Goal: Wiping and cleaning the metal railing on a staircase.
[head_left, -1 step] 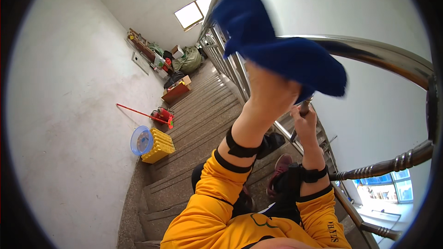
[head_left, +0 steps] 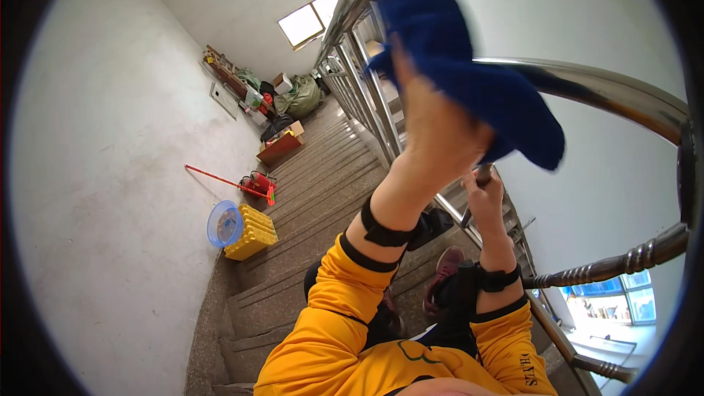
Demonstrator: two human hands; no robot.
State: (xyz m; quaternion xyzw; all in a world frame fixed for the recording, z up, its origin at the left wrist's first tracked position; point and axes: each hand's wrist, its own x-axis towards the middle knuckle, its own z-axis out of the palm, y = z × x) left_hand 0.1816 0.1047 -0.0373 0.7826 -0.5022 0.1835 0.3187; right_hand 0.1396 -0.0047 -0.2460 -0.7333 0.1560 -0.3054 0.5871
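Left hand: raised, in contact with blue cloth; fingers mostly hidden by its folds, degree of closing cannot be told. Right hand: lower, closed round brown post, just below the cloth.

Counts: blue cloth, one; hands, two; black forearm straps, two, one per arm; blue basin, one, just beside yellow crate, also one; long red pole, one, slanting near the wall.

Blue cloth: deep blue, limp, bunched into two broad lobes, one upward, one spread to the right; creased between, edges blurred. Position: at shiny metal handrail, overlapping it in view; actual contact with rail not discernible.
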